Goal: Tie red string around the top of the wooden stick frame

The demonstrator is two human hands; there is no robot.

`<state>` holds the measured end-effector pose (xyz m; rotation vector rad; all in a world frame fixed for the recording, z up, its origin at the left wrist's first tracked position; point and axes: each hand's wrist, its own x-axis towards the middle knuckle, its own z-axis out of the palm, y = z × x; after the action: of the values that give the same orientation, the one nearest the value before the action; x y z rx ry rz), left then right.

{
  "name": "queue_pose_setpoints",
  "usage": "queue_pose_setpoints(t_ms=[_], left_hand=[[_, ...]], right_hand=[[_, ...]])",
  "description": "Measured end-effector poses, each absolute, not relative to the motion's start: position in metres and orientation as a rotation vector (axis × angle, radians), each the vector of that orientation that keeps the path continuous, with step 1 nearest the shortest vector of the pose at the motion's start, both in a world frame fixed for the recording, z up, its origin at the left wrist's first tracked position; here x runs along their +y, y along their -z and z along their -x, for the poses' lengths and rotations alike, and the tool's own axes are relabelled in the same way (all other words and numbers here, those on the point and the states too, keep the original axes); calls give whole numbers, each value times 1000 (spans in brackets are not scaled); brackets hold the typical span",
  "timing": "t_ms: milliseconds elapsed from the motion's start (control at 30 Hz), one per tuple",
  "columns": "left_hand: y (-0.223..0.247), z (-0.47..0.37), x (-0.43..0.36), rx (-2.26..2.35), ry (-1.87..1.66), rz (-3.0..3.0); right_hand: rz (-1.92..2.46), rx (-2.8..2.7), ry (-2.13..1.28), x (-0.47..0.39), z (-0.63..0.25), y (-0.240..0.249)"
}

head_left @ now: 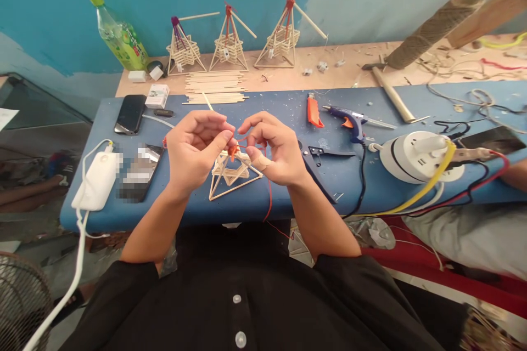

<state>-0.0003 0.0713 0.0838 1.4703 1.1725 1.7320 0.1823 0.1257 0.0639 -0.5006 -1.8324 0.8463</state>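
Observation:
Both hands meet over a small pyramid-shaped frame of wooden sticks (236, 180), which stands at the table's front edge. Its top has red-orange string (233, 152) wound about it. My left hand (198, 148) is closed at the left of that top, thumb and fingers pinching the string. From the other side my right hand (274, 145) pinches the same string, with a bandage on one finger. A loose tail of red string (270, 203) hangs below my right hand over the table edge. A pale stick (207, 101) pokes up behind my left hand.
Three finished-looking stick frames (228, 41) stand at the back, behind loose sticks (216, 88). To the right lie an orange cutter (314, 111), glue gun (349, 122), pruning shears (317, 162), hammer (393, 93) and white power strip (405, 158). Phones (130, 114) and a power bank (96, 181) lie left.

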Motion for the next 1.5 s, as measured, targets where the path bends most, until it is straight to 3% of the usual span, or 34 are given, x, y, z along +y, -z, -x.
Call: queue_pose_setpoints(t_ms=[800, 1133, 1500], left_hand=[[-83, 8, 71, 1232, -1670, -1524], [-85, 11, 67, 1198, -1628, -1657], [-74, 7, 68, 1156, -1783, -1730]], right_hand=[[349, -1692, -701, 120, -164, -63], [551, -1489, -932, 110, -160, -68], [658, -1696, -785, 103, -163, -79]])
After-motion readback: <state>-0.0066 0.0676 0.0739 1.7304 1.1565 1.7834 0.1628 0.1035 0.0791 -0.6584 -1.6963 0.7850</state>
